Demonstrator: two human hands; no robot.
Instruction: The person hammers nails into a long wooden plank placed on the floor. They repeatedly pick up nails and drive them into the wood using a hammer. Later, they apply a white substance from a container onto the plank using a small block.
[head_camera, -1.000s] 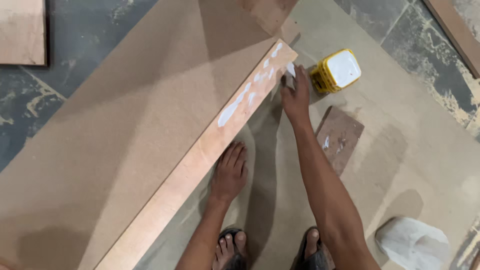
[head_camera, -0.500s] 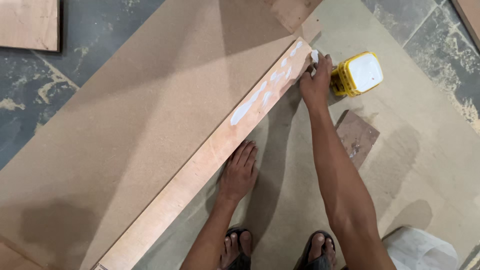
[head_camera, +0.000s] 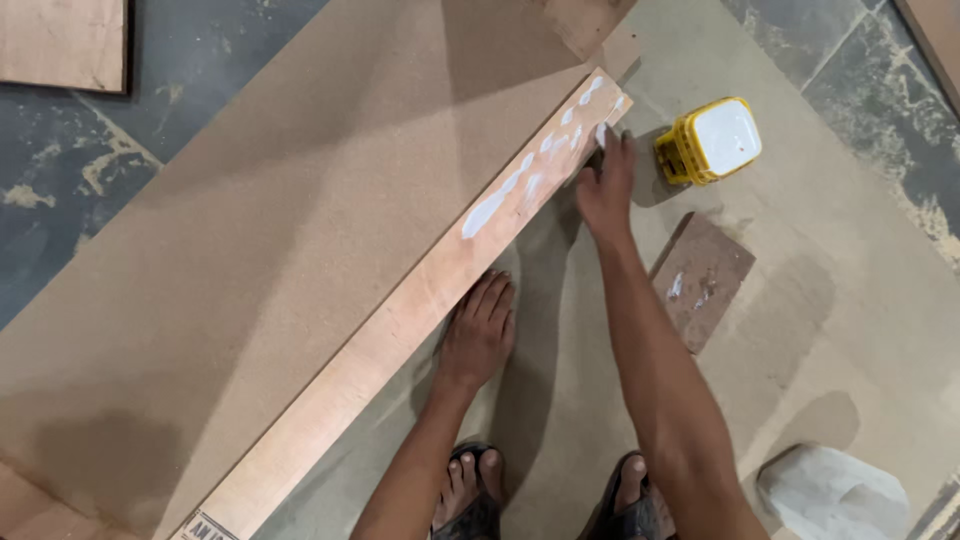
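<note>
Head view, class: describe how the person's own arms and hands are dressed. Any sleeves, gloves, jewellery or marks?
Both forearms are bare, with no sleeves in view. The left hand and right hand wear no gloves; no rings, watch or bands show. White paste smears the right fingertips.

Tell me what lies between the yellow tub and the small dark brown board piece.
In the head view, only bare fibreboard sheet lies between the yellow tub and the small dark brown board piece; part of that stretch is shadowed. The right hand stays left of it.
</note>
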